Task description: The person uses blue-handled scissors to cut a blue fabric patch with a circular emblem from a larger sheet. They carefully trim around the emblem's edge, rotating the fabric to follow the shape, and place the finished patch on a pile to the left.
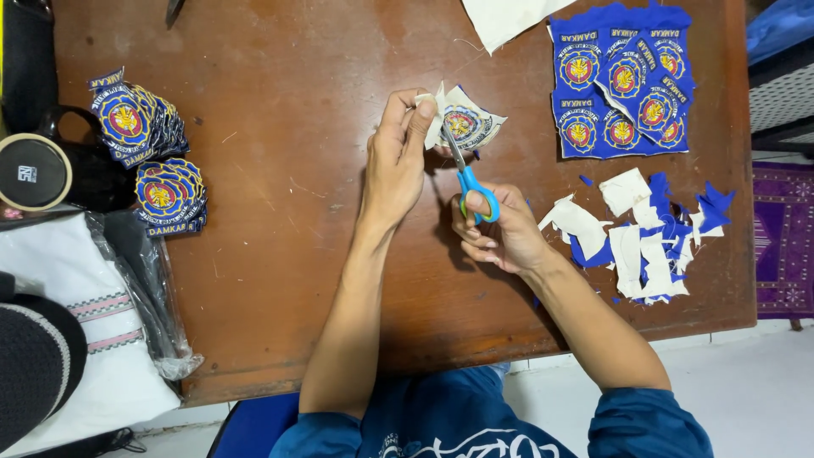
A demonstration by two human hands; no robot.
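Right hand [500, 233] works blue-handled scissors [466, 182] (fingers through loops) into a round embroidered patch [469, 123] that left hand [397, 157] fingers pinch.

table: brown wood [280, 280], scratched | floor: white tile [746, 390] | rug: purple [784, 237], beyond table's right edge

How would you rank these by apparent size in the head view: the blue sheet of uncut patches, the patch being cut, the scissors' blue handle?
1. Blue sheet of uncut patches, clearly largest.
2. Patch being cut, held in the left hand.
3. Scissors' blue handle, in the right hand, smallest.
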